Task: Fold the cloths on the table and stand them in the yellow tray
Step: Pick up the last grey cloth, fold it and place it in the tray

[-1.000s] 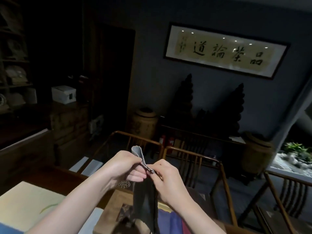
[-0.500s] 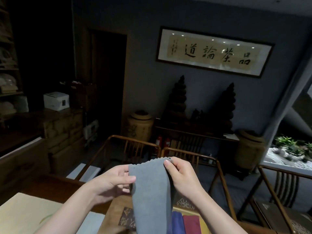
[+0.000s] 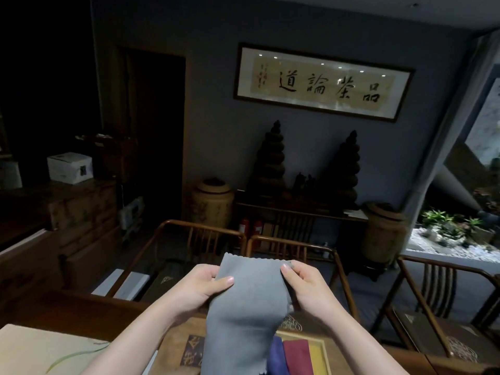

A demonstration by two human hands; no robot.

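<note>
- Your left hand (image 3: 201,284) pinched the grey cloth (image 3: 247,307) at its upper left corner, thumb on the near face, fingers curled behind.
- Your right hand (image 3: 304,284) pinched the upper right corner the same way, thumb tip on the edge.
- Cloth hung spread between both pinches, scalloped top edge level, lower part draping down. Probably held that way to square it up before a fold.
- Not folded yet, by the look of it.
- Yellow tray (image 3: 319,354) sat directly below the cloth; blue cloth (image 3: 274,357) and red cloth (image 3: 296,355) stood in it, side by side, touching.
- Table (image 3: 81,307) lay under the cloth.
</note>
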